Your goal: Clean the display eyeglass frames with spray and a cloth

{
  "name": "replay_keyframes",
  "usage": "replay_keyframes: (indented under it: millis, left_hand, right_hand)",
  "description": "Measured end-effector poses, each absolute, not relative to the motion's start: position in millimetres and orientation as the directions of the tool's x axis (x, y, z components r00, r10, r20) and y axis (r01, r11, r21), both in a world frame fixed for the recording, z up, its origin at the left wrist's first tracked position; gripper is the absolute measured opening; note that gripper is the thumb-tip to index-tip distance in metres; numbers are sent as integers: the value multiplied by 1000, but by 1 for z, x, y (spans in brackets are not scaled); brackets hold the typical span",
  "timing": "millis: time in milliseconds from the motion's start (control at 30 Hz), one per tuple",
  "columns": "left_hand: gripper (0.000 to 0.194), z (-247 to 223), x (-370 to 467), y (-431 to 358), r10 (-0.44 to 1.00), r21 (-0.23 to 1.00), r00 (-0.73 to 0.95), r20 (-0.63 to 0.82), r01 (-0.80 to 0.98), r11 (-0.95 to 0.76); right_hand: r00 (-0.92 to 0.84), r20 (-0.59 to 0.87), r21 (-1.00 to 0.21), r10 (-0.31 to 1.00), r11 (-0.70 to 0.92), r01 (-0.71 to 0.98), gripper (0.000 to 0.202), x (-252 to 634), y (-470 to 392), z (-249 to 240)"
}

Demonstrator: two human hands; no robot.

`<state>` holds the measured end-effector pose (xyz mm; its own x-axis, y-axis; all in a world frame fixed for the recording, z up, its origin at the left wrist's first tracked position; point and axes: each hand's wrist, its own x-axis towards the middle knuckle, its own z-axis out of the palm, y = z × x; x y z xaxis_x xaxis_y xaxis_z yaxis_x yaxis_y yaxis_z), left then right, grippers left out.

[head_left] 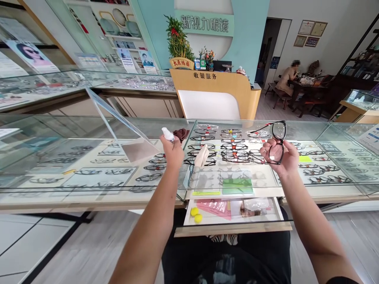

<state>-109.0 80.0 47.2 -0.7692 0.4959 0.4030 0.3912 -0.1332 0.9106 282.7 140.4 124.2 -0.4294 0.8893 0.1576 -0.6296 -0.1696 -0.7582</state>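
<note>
Above the counter (133, 198), the right hand (284, 161) holds glasses (279, 131).

black glasses (280, 141), white bottle (167, 134), dark-brown cloth (181, 135)

Black-framed glasses (279, 141): on end, right hand (286, 161) | white bottle (167, 134): partly hidden, left hand (174, 153) | brown cloth (181, 135): crumpled, beside bottle

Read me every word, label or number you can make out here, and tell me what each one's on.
"新视力眼镜": wall sign
"收银服务": wooden counter
"大展鸿图": plaque below the plant
Too small or blurred: posters, framed certificates, QR-code cards, pink drawer paper, any print on the black glasses in the right hand.
</note>
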Motion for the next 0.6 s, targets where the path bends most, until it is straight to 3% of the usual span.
replay_keyframes:
  millis: [100,167,233,333,467,600]
  left_hand:
    - [33,66,-71,76,598,911,-701,389,192,-366]
    - [31,79,-44,69,737,889,-573,358,-32,-456]
    - [42,89,-20,61,870,856,-394,295,-296,-425]
    - [69,96,6,51,978,812,-142,152,-547,-206]
    - [84,93,18,48,993,807,57,101,-588,-48]
    - [84,84,19,52,988,896,104,111,-441,-54]
  right_hand:
    - [-427,171,-758,888,-159,-633,22,280,138,123]
    - [-432,179,-804,884,-122,-582,22,277,136,121]
    - [-422,196,-865,885,-47,-499,24,271,131,117]
    - [-424,245,-921,872,73,-384,31,257,123,107]
    - [-483,270,-945,833,133,-298,42,241,113,90]
    - [-550,269,-953,791,138,-268,48,233,106,80]
